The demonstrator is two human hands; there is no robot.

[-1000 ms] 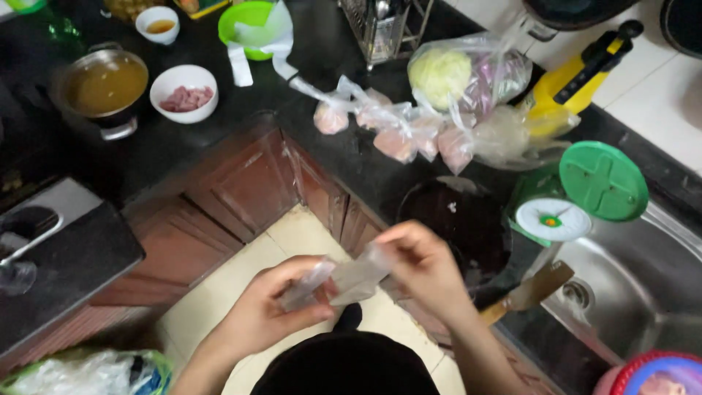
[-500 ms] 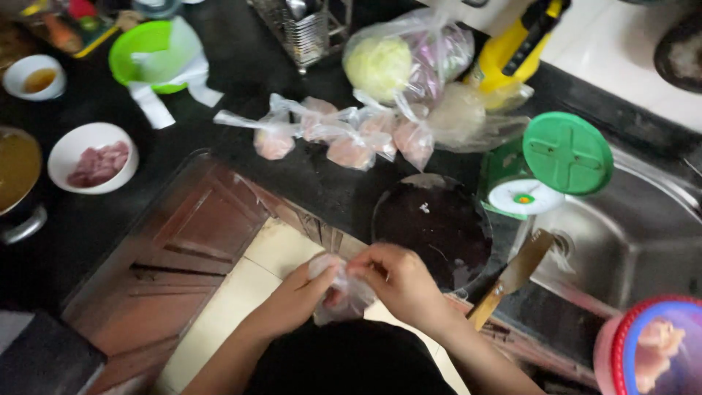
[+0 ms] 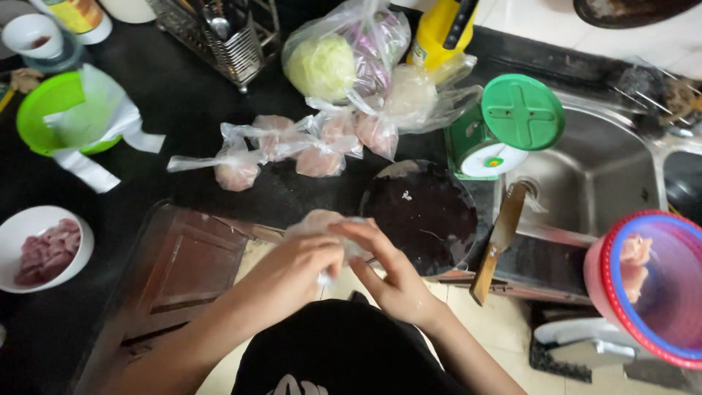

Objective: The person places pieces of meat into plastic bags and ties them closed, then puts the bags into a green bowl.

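Knotting a small clear bag of meat, pinched between left hand and right hand; likely next, laying it beyond with other tied bags on the dark surface.

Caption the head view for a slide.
Both hands, left hand and right hand, grip a small plastic bag of meat beside a dark round board.

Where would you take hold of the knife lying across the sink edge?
Grip the knife by its wooden handle, the lower end that overhangs the counter toward the person. Come from below right: the blade points up toward the sink, so the handle is the free end.
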